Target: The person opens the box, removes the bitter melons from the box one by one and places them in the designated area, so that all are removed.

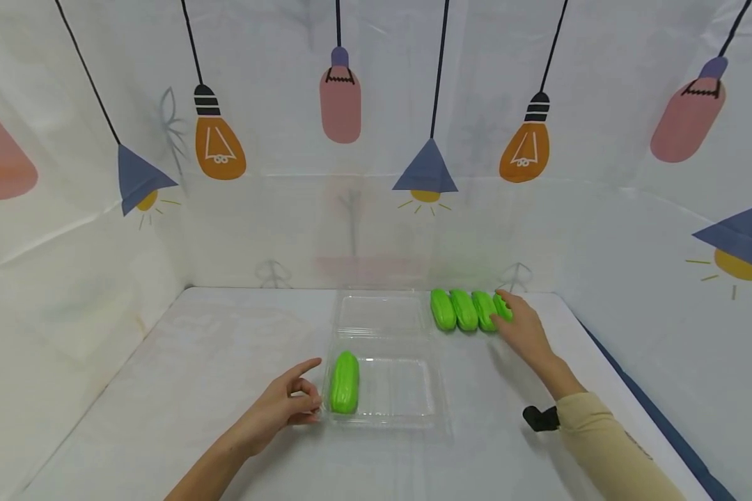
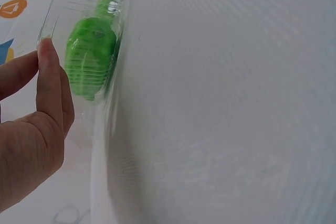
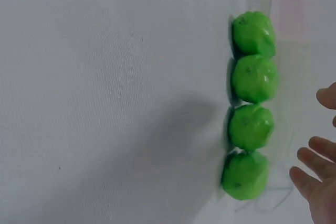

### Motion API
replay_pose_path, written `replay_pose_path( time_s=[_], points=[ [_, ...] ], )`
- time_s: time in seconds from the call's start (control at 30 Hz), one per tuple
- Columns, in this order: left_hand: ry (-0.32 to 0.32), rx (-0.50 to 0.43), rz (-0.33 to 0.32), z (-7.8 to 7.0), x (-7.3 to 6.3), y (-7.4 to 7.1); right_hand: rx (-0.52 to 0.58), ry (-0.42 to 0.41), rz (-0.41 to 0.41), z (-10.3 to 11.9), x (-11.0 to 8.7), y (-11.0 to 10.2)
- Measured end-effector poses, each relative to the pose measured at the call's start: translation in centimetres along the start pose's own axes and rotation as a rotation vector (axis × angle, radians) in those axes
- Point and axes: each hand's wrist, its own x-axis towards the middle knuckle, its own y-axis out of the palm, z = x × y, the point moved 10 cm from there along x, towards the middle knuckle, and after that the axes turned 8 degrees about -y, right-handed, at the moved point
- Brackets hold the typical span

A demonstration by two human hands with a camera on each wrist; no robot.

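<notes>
A clear plastic clamshell box (image 1: 401, 422) lies opened out, its lid (image 1: 382, 296) folded back toward the wall. Inside the base, along the left side, lies one bright green toy cucumber (image 1: 345, 383). My left hand (image 1: 285, 403) pinches the left rim of the box; the left wrist view shows the fingertips (image 2: 47, 48) at the clear edge. Right of the lid, several more green toy cucumbers (image 1: 465, 310) stand side by side in a row. Over the right end of that row hovers my right hand (image 1: 523, 330), fingers spread and apart from the cucumbers (image 3: 244, 176) in the right wrist view.
The white table (image 1: 225, 348) meets a white sheet (image 1: 276, 229) printed with lamps at the back and sides. A black strap piece (image 1: 541, 418) hangs from the right sleeve (image 1: 608, 445). Dark blue cloth (image 1: 652, 410) shows beyond the table's right edge.
</notes>
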Motion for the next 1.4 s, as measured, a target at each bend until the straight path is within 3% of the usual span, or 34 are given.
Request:
replay_pose_path(
  time_s=[0.7, 0.97, 1.2, 1.4],
  points=[
    [0.007, 0.021, -0.004, 0.1, 0.1, 0.0, 0.157, -0.264, 0.049, 10.9, -0.2, 3.1],
    [0.000, 0.024, -0.007, 0.2, 0.0, -0.1, 0.182, -0.263, 0.200, 13.8, -1.5, 5.5],
    [0.001, 0.015, -0.001, 0.3, 0.1, 0.0, 0.190, -0.286, 0.272, 15.4, -2.6, 7.3],
    [-0.001, 0.012, -0.006, 0.4, 0.1, 0.0, 0.195, -0.237, 0.372, 16.4, -3.6, 9.1]
  ],
)
